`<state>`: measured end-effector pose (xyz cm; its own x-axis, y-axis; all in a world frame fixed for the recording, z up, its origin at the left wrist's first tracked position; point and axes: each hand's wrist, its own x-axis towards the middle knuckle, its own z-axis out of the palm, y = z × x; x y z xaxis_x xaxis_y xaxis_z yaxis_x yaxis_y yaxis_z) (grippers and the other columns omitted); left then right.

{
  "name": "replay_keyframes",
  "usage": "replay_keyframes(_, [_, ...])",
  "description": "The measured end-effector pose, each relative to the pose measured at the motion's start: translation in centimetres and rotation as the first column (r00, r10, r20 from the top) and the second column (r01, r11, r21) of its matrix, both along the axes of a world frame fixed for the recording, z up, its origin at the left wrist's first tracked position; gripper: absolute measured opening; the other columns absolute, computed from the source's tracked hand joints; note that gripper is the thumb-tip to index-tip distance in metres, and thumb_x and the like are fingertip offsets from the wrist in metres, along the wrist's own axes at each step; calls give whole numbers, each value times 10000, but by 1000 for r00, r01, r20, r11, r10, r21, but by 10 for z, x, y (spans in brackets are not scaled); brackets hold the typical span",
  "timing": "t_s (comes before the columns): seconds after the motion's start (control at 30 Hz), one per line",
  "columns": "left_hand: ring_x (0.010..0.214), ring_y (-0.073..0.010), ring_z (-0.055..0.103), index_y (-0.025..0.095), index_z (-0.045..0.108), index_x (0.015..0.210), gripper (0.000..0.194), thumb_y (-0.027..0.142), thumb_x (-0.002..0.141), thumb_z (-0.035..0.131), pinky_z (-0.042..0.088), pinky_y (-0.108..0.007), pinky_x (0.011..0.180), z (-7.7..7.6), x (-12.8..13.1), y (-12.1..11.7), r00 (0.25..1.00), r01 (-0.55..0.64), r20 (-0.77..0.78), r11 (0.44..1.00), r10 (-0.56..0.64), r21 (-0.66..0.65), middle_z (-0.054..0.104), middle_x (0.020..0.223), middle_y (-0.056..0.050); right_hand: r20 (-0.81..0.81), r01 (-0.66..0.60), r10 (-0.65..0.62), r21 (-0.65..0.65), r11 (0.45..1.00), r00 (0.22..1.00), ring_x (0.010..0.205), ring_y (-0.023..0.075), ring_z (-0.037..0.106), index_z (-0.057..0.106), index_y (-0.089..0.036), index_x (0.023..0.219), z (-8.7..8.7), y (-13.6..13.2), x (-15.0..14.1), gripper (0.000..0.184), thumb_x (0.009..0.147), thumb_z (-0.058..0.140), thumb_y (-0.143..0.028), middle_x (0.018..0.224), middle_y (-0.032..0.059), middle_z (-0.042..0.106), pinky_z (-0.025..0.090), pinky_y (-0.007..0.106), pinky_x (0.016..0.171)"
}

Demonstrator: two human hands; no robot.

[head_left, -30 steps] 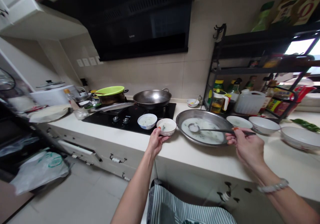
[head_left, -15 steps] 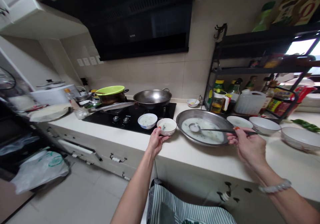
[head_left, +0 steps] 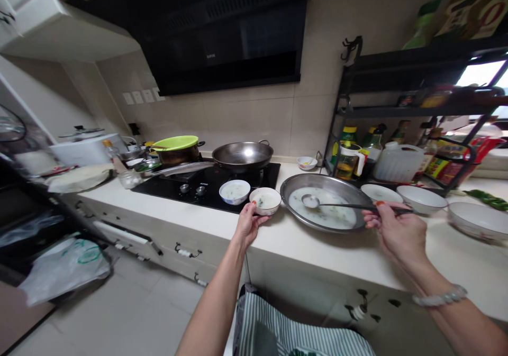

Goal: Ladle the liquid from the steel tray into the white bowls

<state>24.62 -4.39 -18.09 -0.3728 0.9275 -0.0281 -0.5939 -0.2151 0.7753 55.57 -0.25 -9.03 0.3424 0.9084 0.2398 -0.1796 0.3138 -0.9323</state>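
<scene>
My left hand [head_left: 250,222] grips the near side of a small bowl [head_left: 271,211] of whitish soup with green bits, thumb at its rim and fingers beneath. Touching or close beside it, a second filled bowl [head_left: 234,192] sits at the hob's edge. My right hand [head_left: 397,231] is closed around the dark handle of a ladle [head_left: 311,201]. Its metal head rests at the surface of the whitish soup [head_left: 321,216] in a wide steel basin [head_left: 289,219]. Just behind the right hand stands a bowl [head_left: 380,192] with pale liquid.
Two more white bowls [head_left: 421,200] stand to the right, the larger [head_left: 478,221] nearer the edge. A steel wok [head_left: 242,156] and a pot under a green colander [head_left: 177,144] occupy the black hob [head_left: 166,191]. A black rack [head_left: 416,111] with bottles rises behind the basin.
My right hand has shifted slightly to the right, drawing the ladle a little with it. My left hand and its bowl have hardly moved.
</scene>
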Motion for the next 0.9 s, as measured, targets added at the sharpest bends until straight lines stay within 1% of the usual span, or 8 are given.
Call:
replay_keyframes(0.2, [733,-208,697,150,560,994,289,344,803,657,595,-321,615,-1,0,0,1000,2,-1,1000,-2,12,647,985,-98,-2,-4,4,-9,1000,1000,372,139,529,565,-154,742,1,0,-1,202,653,711,-261,495,44,603,427,203,311])
replay_keyframes(0.33, [738,-207,696,154,559,999,290,348,807,655,595,-332,627,0,0,0,1000,-3,-2,1000,3,7,644,981,-97,-5,-12,12,-5,1000,1000,358,136,522,567,-152,724,6,2,-4,189,649,702,-261,493,57,612,420,204,305])
replay_keyframes(0.43, [730,-203,694,151,556,985,282,342,805,659,594,-328,620,0,1,0,1000,-7,-1,1000,7,7,640,975,-93,-20,-37,38,47,998,999,358,131,525,567,-153,736,14,4,-11,183,652,695,-254,486,47,610,407,192,300])
replay_keyframes(0.53, [711,-191,691,151,551,967,262,331,809,655,591,-310,600,0,1,0,1000,-4,2,1000,4,17,637,971,-86,-17,-89,91,116,989,996,389,128,555,563,-157,765,24,3,-23,195,657,700,-245,497,29,617,431,184,328])
replay_keyframes(0.63, [690,-179,688,154,546,965,254,327,813,651,586,-294,580,-2,0,1,1000,-1,-1,1000,1,14,633,960,-81,-4,-137,139,153,979,990,414,135,581,554,-165,788,31,1,-40,247,663,720,-300,515,27,633,446,188,341])
replay_keyframes(0.77, [700,-172,683,159,543,959,256,336,811,654,589,-297,595,-3,0,1,1000,-6,-7,1000,6,13,625,945,-70,73,-196,186,166,966,980,421,146,593,555,-178,816,34,-5,-64,304,698,711,-411,524,17,636,462,214,351])
replay_keyframes(0.9, [697,-162,672,161,544,952,252,336,808,655,591,-297,600,-1,1,1,1000,-4,-8,1000,4,17,615,911,-54,244,-305,250,223,926,937,481,157,628,596,-188,865,27,-18,-81,292,759,667,-450,485,-23,586,522,250,452])
